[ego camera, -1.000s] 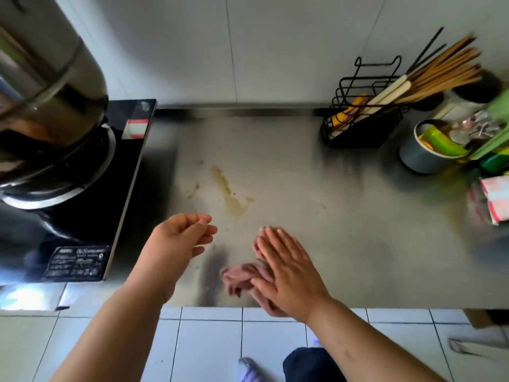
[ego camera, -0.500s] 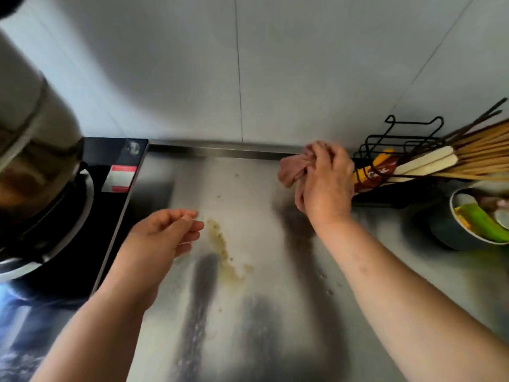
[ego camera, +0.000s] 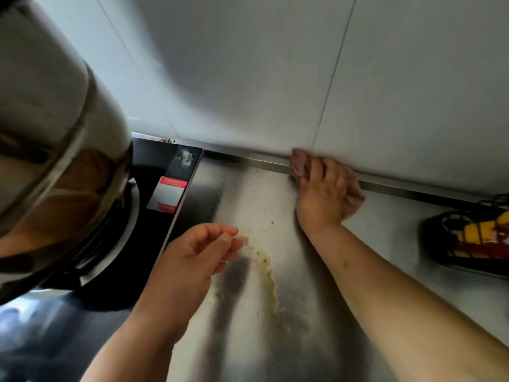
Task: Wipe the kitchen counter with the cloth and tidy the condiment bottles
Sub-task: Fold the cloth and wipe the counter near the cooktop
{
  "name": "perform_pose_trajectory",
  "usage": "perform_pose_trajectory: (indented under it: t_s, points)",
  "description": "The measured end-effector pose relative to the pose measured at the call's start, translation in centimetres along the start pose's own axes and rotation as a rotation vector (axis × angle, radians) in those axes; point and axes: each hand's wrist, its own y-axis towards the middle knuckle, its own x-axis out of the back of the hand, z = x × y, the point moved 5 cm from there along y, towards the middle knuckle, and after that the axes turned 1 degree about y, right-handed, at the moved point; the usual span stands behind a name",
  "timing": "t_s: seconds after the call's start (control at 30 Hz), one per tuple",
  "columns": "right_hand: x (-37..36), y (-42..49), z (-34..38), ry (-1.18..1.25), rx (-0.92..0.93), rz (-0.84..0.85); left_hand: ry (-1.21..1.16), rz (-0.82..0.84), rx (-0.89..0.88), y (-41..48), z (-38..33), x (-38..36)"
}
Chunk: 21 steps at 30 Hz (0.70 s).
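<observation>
My right hand [ego camera: 327, 193] presses a pink cloth [ego camera: 298, 164] against the back edge of the steel counter [ego camera: 385, 238], where it meets the white tiled wall. Most of the cloth is hidden under my fingers. My left hand [ego camera: 198, 252] hovers above the counter beside the cooktop, fingers loosely curled and holding nothing. A yellowish-brown spill streak [ego camera: 268, 274] runs down the counter between my two arms. No condiment bottles are in view.
A black induction cooktop [ego camera: 170, 194] sits at the left with a large steel pot [ego camera: 55, 150] on it. A black wire rack [ego camera: 473, 241] holding a yellow and red item stands at the right edge. The white tiled wall [ego camera: 248, 78] rises behind the counter.
My right hand carried the cloth from the counter's front edge to the back wall, then slid left along the back edge. The view moved in closer. My left hand stayed hovering.
</observation>
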Motion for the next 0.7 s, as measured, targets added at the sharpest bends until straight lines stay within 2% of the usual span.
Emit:
perform_pose_trajectory:
  t_s: [0.13,0.27,0.37,0.47,0.53,0.7]
  points:
    - [-3.2,0.4,7.8,0.01,0.189,0.157,0.012,-0.04,0.001,0.2,-0.4,1.4]
    - [-6.0,1.4,16.2,0.036,0.536,0.364,0.056,-0.062,0.003,-0.3,-0.4,2.8]
    - [-6.7,2.7,18.2,0.008,0.697,0.427,0.051,-0.094,-0.017,-1.0,-0.4,3.8]
    - [-6.6,0.8,17.0,0.0,0.897,0.479,0.026,-0.1,-0.005,-1.8,-0.3,4.2]
    - [-6.7,-0.5,16.0,0.033,0.922,0.518,0.013,-0.093,-0.005,-2.3,-0.1,4.5]
    - [-7.7,0.8,16.7,0.027,0.754,0.526,0.006,-0.122,0.004,-2.4,0.3,5.1]
